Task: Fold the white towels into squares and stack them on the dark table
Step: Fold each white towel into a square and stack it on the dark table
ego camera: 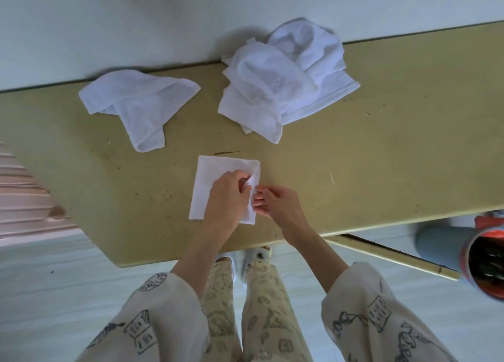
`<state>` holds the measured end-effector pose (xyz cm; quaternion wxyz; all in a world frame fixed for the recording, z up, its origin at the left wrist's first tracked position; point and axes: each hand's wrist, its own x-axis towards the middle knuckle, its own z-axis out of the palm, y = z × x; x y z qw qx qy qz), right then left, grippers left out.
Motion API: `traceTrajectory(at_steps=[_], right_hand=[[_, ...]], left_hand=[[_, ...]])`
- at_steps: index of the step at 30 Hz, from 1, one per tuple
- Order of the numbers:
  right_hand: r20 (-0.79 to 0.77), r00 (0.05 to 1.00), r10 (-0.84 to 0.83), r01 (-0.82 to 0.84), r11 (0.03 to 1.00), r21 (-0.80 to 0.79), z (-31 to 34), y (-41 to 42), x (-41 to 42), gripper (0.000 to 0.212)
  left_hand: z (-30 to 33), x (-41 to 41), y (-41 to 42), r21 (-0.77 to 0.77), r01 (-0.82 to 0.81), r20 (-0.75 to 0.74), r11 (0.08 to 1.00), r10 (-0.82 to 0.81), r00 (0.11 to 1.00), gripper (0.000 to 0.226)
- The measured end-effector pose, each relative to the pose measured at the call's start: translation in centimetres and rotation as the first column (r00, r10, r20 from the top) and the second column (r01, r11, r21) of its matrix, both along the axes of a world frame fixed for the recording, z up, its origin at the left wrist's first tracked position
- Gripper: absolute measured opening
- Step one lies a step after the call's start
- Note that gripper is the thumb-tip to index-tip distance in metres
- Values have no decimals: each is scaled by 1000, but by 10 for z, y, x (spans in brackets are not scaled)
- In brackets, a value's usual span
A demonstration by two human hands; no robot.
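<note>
A folded white towel (215, 179) lies on the counter (381, 143) near its front edge. The left hand (227, 198) pinches the towel's right edge, and the right hand (275, 202) (fingers curled, touching that same edge) sits just beside it. A loose towel (139, 108) and a crumpled heap of towels (283, 81) lie farther back.

Non-task items only. Pale wall (136, 15) is running along the far side, top of view. Light floor (54, 293) is showing below and to both sides. Pink ribbed object (24, 198) is sitting at the left edge; identity unclear. Grey-blue cylinder (439, 246) is lying at the right, touching a red-rimmed container (485, 260) with a dark interior. Cream patterned trousers (261, 307) and pale slippers (256, 254) are showing at bottom centre.
</note>
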<state>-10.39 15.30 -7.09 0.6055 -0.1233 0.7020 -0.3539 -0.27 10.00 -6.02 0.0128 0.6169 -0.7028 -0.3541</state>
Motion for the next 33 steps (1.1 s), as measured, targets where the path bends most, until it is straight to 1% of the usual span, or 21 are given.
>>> traceTrajectory(at_steps=[5, 9, 11, 13, 15, 17, 19, 22, 25, 27, 29, 33], right_hand=[[4, 1000, -11, 11, 1000, 3, 2, -1, -1, 28], [13, 1000, 16, -16, 1000, -2, 6, -2, -1, 20], [7, 1000, 11, -11, 1000, 7, 7, -4, 0, 17], [-46, 999, 9, -7, 999, 32, 7, -5, 1, 14], [-139, 989, 58, -50, 997, 57, 6, -6, 2, 10], [-213, 967, 142, -128, 989, 76, 7, -7, 3, 8], [-246, 945, 214, -195, 976, 100, 8, -8, 6, 5], [-268, 921, 282, -250, 957, 147, 11, -12, 8, 18], [-275, 918, 287, -253, 955, 151, 11, -11, 7, 6], [-269, 922, 280, -246, 957, 155, 11, -11, 5, 10], [-257, 927, 273, -241, 959, 150, 9, -10, 4, 8], [-295, 912, 285, -256, 957, 134, 7, -11, 5, 7]], left_hand=[[2, 0, 1, 65, 39, -16, 997, -38, 999, 27], [5, 11, 3, 127, 95, -103, 987, -83, 991, 30], [6, 21, 7, 53, 121, -156, 991, -112, 981, 28], [3, 34, 9, -88, 96, -185, 991, -111, 976, 27], [1, 46, 8, -180, 104, -133, 978, -129, 983, 29], [-2, 56, 6, -214, 156, -61, 964, -172, 983, 32], [-5, 62, 5, -234, 208, -24, 950, -219, 975, 33], [-8, 65, 6, -316, 261, -1, 912, -275, 961, 32], [-12, 66, 8, -297, 304, -10, 905, -321, 947, 41], [-16, 66, 9, -252, 366, 20, 896, -373, 927, 45], [-20, 66, 10, -217, 415, 57, 883, -413, 909, 47], [-26, 66, 12, -227, 451, 94, 863, -442, 892, 47]])
